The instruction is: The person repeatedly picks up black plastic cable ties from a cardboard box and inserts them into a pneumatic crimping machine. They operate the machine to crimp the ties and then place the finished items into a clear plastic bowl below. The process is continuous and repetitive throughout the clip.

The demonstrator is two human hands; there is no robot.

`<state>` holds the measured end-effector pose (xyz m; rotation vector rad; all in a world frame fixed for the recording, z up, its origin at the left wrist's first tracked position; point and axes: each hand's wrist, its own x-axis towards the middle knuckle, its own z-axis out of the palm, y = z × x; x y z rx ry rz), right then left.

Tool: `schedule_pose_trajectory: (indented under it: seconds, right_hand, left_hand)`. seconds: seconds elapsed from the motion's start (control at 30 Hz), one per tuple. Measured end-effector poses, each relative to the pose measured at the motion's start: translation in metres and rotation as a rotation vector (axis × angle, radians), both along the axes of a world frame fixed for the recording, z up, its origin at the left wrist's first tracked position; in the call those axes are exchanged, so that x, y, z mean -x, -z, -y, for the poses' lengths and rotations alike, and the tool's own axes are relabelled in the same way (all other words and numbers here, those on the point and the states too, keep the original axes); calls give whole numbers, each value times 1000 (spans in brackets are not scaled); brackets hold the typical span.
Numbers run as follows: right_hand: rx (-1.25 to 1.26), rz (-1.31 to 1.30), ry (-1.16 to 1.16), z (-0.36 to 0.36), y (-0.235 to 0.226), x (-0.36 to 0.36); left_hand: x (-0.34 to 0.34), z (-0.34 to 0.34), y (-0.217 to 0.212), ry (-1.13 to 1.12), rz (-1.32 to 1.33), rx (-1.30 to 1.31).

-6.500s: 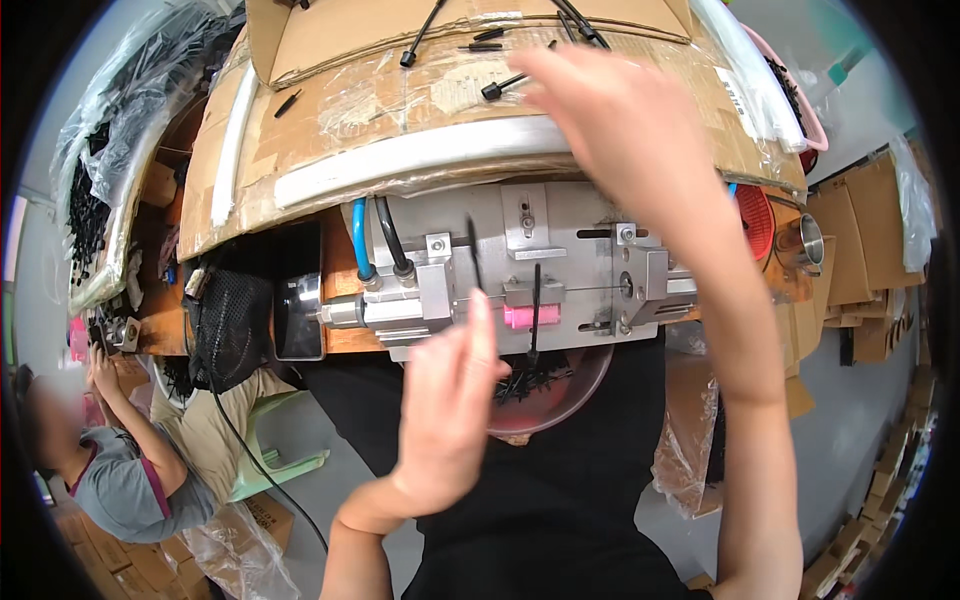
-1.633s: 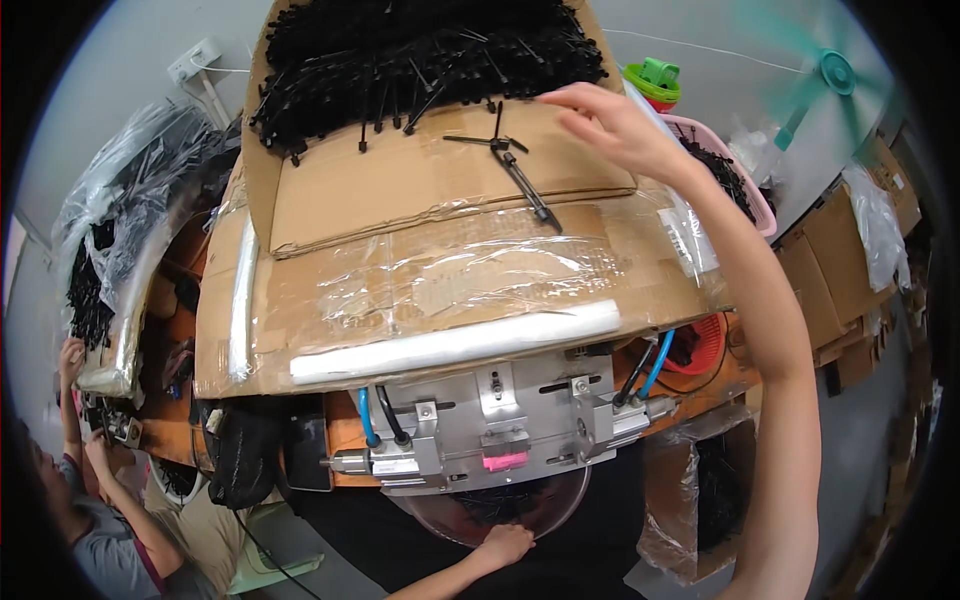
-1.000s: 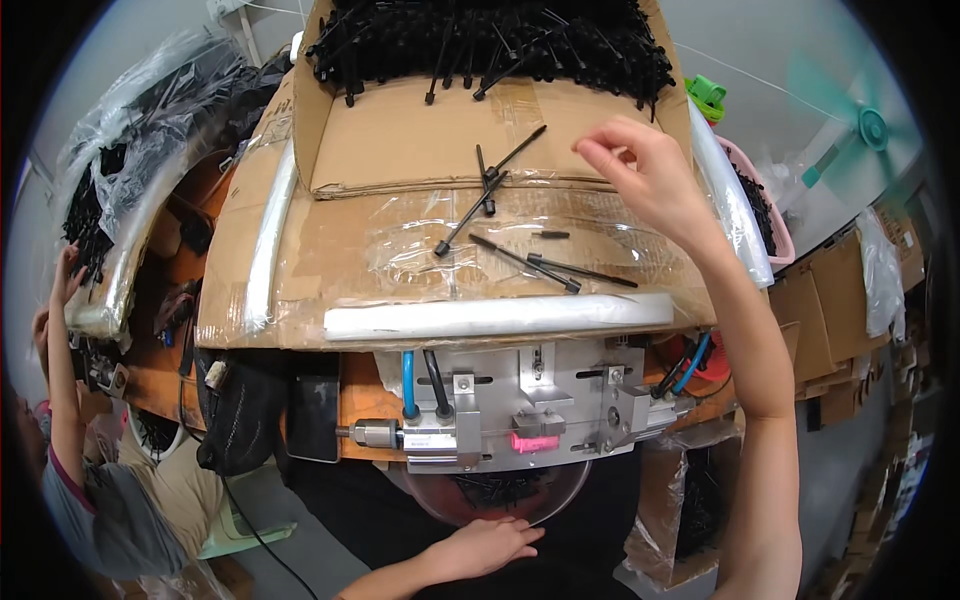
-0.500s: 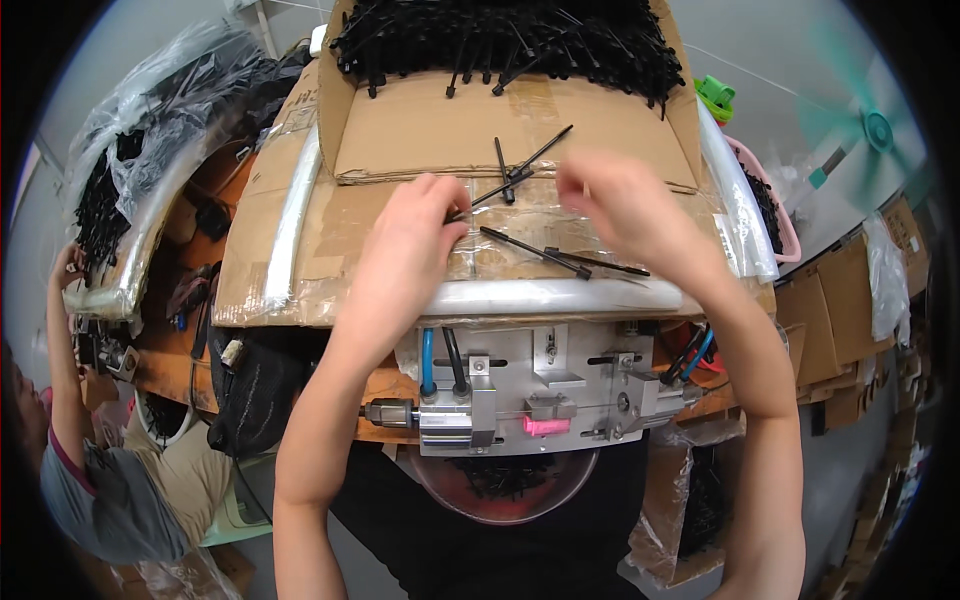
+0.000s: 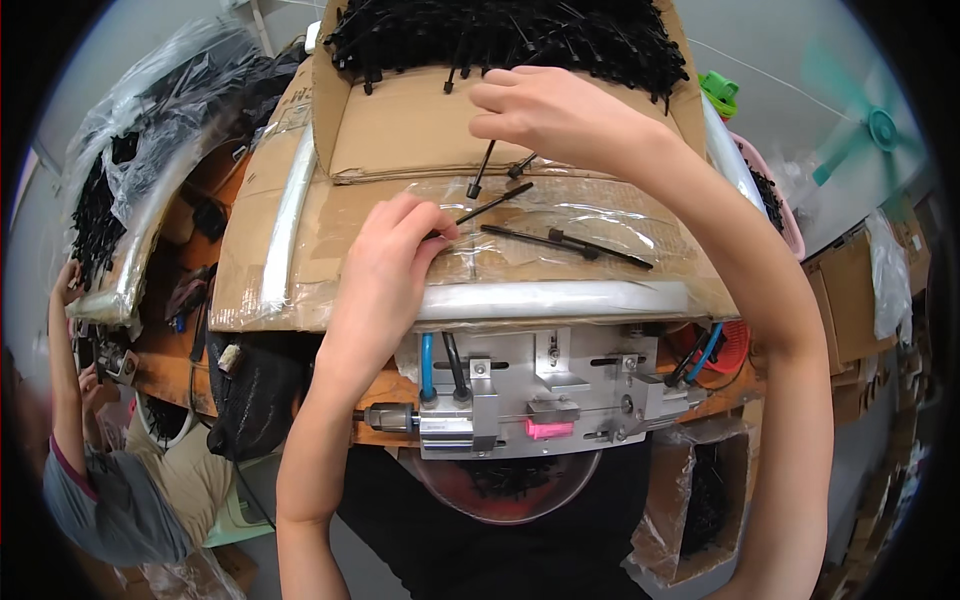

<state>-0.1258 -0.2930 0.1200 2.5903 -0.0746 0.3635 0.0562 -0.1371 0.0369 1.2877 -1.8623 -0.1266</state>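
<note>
My left hand point(image 5: 400, 235) rests low over the taped cardboard top point(image 5: 330, 235), its fingers closed round one end of a thin black rod point(image 5: 495, 205) that points up to the right. My right hand point(image 5: 530, 105) is raised in front of the open cardboard box point(image 5: 400, 130), fingers curled. Below them slants a black rod with a knobbed end point(image 5: 482, 172), its upper end hidden by the fingers. Another black rod point(image 5: 522, 165) shows partly beneath this hand. Two more black rods point(image 5: 600, 250) lie touching on the cardboard, right of my left hand.
Many black rods point(image 5: 430, 40) fill the box's back. Nearer me sits a metal fixture point(image 5: 520, 400) with a pink block point(image 5: 549, 429), above a bowl of black pieces point(image 5: 510, 515). A co-worker point(image 5: 120, 490) sits at left. A green fan point(image 5: 880, 130) stands at right.
My right hand has moved up and left toward the box. One knobbed rod has shifted left with it. My left hand has drawn slightly left and down with its rod.
</note>
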Motion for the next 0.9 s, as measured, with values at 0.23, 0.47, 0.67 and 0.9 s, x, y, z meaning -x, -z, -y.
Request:
schedule_pose_trajectory:
  seconds: [0.23,0.47,0.67,0.9]
  right_hand:
    - [43,431,860,-35,-39,185]
    - [-216,339,1387,36,14,391]
    - [-564,656,718,-33,15,224]
    - [-671,268,678,-86,37,59]
  left_hand:
    - [-1,-5,5,-53,-75,39]
    - [10,0,4,-79,-68,67]
    - [1,-2,7,-104,-198,2]
    - [13,-36,5,-180,-117,193]
